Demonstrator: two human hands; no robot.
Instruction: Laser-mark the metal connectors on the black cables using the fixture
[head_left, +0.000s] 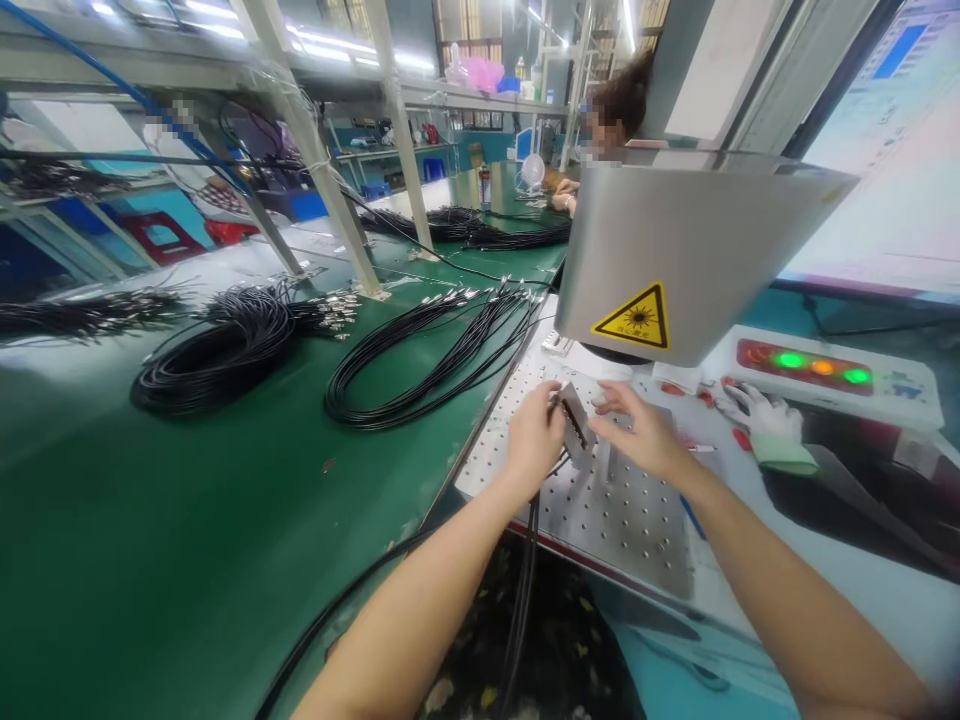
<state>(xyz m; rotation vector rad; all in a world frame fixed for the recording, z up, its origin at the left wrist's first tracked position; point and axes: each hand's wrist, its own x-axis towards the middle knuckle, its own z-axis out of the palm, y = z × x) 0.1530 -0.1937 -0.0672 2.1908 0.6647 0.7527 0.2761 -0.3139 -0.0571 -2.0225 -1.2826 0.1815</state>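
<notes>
Over the perforated metal plate (645,530), a small grey metal block (576,425) with a dark slot is tilted between my hands. My left hand (534,440) is closed on the block's left side. Black cables (531,540) hang from beneath that hand over the plate's front edge towards my lap; their upper ends are hidden. My right hand (637,430) is at the block's right side, thumb and fingers apart, and whether the thumb touches the block is unclear. Just above is the grey laser head (697,260) with a yellow warning triangle.
Black cable coils (420,370) and a thicker bundle (225,345) lie on the green table (225,530). At right are a white glove (772,425), a panel with lit buttons (832,370) and a screen (877,150). Another person (619,110) sits beyond the laser head.
</notes>
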